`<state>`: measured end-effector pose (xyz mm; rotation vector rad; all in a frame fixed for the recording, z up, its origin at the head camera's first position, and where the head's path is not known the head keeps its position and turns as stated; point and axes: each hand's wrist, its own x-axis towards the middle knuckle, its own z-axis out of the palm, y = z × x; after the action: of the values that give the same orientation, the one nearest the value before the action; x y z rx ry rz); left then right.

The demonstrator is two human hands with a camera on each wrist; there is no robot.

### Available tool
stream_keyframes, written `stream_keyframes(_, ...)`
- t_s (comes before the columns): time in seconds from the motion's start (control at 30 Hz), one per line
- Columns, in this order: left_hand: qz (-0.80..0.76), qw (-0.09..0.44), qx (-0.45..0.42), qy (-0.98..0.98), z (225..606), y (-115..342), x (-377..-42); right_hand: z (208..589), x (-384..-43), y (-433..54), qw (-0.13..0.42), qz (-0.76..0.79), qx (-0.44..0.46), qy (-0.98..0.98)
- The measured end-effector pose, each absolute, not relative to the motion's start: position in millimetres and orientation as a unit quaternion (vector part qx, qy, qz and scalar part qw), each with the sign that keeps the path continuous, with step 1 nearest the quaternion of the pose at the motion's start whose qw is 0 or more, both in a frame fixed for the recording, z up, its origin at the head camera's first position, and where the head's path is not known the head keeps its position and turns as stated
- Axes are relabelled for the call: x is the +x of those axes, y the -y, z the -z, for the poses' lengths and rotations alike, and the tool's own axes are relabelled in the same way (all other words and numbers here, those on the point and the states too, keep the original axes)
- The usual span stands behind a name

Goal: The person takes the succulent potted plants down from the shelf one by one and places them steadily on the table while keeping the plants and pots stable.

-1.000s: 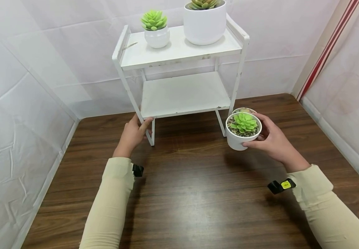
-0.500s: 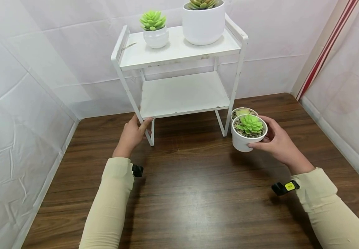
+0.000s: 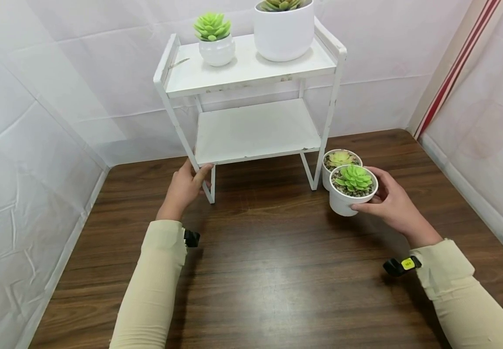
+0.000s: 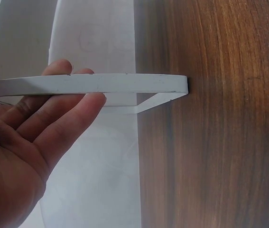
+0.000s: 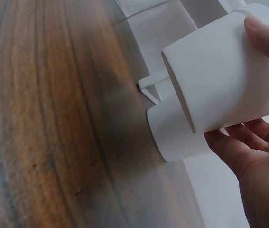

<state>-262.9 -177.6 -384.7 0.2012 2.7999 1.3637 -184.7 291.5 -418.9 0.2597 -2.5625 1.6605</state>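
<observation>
My right hand grips a white pot with a bright green succulent, thumb on the near side and fingers behind. In the right wrist view this held pot is off the table, its base clear of the wood. Just behind it, a second white pot with a yellow-green succulent stands on the table beside the right leg of the white two-tier shelf. My left hand holds the shelf's left side frame low down. Fingers lie around the white frame bar in the left wrist view.
On the shelf's top tier stand a small white pot with a green succulent and a larger white pot whose plant is cut off by the view. White sheeting walls the brown wooden table at the back and sides.
My right hand has moved right and slightly toward me with the succulent pot, uncovering more of the pot behind it. The left hand stays at the shelf frame.
</observation>
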Motion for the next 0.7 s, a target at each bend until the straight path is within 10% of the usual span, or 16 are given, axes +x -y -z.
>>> stream_keyframes(0.7, -0.433, 0.012, 0.067, -0.899, 385, 177, -264, 441, -182, -302, 0.049, -0.558, 0.092, 0.823)
